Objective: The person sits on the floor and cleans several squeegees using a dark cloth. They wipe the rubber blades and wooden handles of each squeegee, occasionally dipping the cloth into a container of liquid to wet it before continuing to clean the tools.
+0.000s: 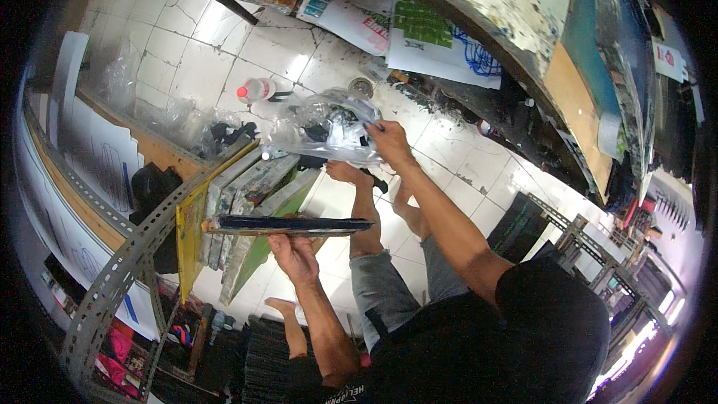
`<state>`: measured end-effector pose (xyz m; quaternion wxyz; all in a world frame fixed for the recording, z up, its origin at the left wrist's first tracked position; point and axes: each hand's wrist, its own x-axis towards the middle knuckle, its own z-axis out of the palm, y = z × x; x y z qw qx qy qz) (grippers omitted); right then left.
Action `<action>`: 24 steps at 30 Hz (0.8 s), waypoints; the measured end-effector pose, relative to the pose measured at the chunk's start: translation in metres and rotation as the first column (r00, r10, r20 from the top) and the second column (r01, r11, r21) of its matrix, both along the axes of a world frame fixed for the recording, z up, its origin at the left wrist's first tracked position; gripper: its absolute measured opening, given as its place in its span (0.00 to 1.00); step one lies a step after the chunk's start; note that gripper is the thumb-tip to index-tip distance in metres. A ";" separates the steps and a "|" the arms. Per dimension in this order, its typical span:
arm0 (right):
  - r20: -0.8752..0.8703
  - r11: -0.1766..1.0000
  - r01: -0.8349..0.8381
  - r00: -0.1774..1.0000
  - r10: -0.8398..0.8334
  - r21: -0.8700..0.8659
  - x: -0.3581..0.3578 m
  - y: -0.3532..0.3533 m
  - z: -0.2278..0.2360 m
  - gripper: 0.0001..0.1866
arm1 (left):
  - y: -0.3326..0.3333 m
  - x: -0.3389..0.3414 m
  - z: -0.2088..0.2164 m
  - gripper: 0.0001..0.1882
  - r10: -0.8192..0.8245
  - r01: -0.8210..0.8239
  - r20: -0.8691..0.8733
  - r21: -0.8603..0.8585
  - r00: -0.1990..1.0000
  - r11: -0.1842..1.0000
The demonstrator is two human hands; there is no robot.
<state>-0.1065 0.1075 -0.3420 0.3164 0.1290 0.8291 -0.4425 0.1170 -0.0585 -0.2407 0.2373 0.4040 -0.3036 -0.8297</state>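
My left hand is closed under a long, narrow, wooden-edged piece with a dark, ink-stained top. It is held level and seen edge-on, so I cannot tell whether it is a squeegee or a frame. Farther off and to the right, my right hand pinches the edge of a crumpled clear plastic bag. Something dark shows through the bag. Behind it on the floor lies a clear bottle with a red cap.
Paint-stained frames lean in a row at the left beside a perforated metal rack. A stained bench runs along the upper right, with printed sheets below it. White tiles cover the floor.
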 end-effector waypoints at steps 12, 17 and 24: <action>0.041 0.724 0.671 0.737 -0.674 -0.160 0.050 0.139 -0.022 0.12 | 0.076 -0.038 -0.007 0.19 -0.140 0.140 -0.008 0.018 0.990 0.990; 0.140 0.198 0.890 0.276 -0.951 -0.410 0.070 0.197 -0.078 0.04 | 0.093 -0.043 -0.009 0.19 -0.232 0.232 0.005 0.030 0.973 0.972; 0.328 -0.004 0.970 0.078 -0.941 -0.241 0.112 0.311 -0.166 0.17 | 0.127 -0.060 0.014 0.20 -0.315 0.315 -0.043 -0.011 0.948 0.949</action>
